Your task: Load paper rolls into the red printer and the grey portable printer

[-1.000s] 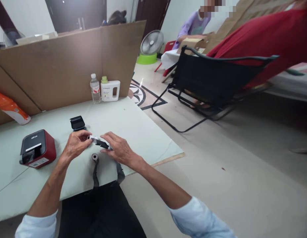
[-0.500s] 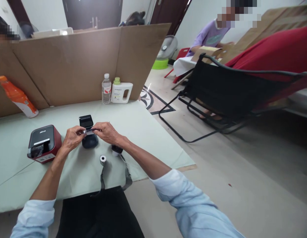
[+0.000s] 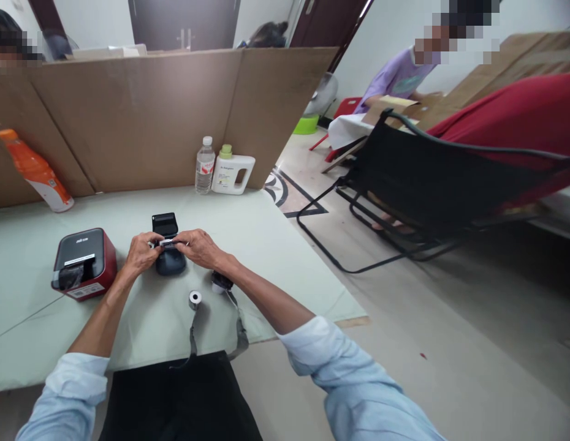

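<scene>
A small dark device (image 3: pixel 170 262) with its lid (image 3: pixel 164 224) raised stands on the table in front of me. Over the opening between lid and body, a small whitish strip (image 3: pixel 166 242) spans my two hands; its exact kind is too small to make out. My left hand (image 3: pixel 143 252) pinches the strip's left end. At the other end, the fingertips of my right hand (image 3: pixel 200 247) are closed on it. Nearer to me lies a small roll (image 3: pixel 195 299) with a white end and a dark hole. A black-and-white object (image 3: pixel 220 282) with a grey strap sits under my right forearm.
On the left stands a red and black printer-like box (image 3: pixel 85 263). An orange bottle (image 3: pixel 35 171), a water bottle (image 3: pixel 205 165) and a white jug (image 3: pixel 233 174) are by the cardboard screen (image 3: pixel 142 122). A black folding chair (image 3: pixel 418 177) and a person in purple are right.
The view has shifted slightly, moving the scene a little to the right. Both hands remain over the device, and the whitish strip shows more plainly, stretched between the fingertips.
</scene>
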A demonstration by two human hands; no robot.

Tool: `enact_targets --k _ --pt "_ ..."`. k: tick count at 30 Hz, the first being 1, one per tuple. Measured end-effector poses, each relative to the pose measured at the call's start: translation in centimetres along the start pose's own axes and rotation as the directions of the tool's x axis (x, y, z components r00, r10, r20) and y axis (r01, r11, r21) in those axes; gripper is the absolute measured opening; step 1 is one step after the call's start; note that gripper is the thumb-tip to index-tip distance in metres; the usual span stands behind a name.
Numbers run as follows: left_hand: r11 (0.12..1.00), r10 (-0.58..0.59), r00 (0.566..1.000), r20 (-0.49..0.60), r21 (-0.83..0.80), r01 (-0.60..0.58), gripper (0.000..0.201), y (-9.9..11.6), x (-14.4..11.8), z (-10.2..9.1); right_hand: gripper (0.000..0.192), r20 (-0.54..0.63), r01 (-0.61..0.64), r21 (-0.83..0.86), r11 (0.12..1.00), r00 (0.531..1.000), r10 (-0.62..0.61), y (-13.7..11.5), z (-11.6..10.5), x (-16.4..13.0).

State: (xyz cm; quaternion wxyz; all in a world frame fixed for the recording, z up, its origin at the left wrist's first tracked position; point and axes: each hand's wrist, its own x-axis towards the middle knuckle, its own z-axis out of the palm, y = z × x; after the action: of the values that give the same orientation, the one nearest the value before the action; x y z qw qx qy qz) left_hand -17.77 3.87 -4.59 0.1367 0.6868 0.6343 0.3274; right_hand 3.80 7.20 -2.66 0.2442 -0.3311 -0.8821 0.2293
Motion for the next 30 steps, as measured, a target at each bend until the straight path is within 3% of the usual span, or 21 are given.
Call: enact_targets --k 6,15,22,30 --pt "1.0 -0.026 0.998 0.048 0.005 0.026 0.028 -0.1 0.2 -0.2 0.027 0.035 -0.002 -0.073 0.997 0.999 0.005 -0.4 0.1 -0.1" --pt "0.986 0.158 0.976 0.147 0.034 -0.165 0.034 -0.3 -0.5 -1.0 0.022 0.087 0.073 -0.225 0.972 0.995 -0.054 -0.5 0.9 -0.5" --pt "0.964 0.211 0.965 0.155 0.13 -0.231 0.03 0.3 -2.2 -0.7 0.019 0.155 0.14 -0.32 0.937 0.983 -0.094 -0.9 0.8 -1.1" --pt "0.952 0.206 0.961 0.186 0.188 -0.241 0.025 1.0 -2.6 -0.9 0.014 0.11 0.173 -0.329 0.928 0.983 -0.144 -0.7 1.5 -1.1"
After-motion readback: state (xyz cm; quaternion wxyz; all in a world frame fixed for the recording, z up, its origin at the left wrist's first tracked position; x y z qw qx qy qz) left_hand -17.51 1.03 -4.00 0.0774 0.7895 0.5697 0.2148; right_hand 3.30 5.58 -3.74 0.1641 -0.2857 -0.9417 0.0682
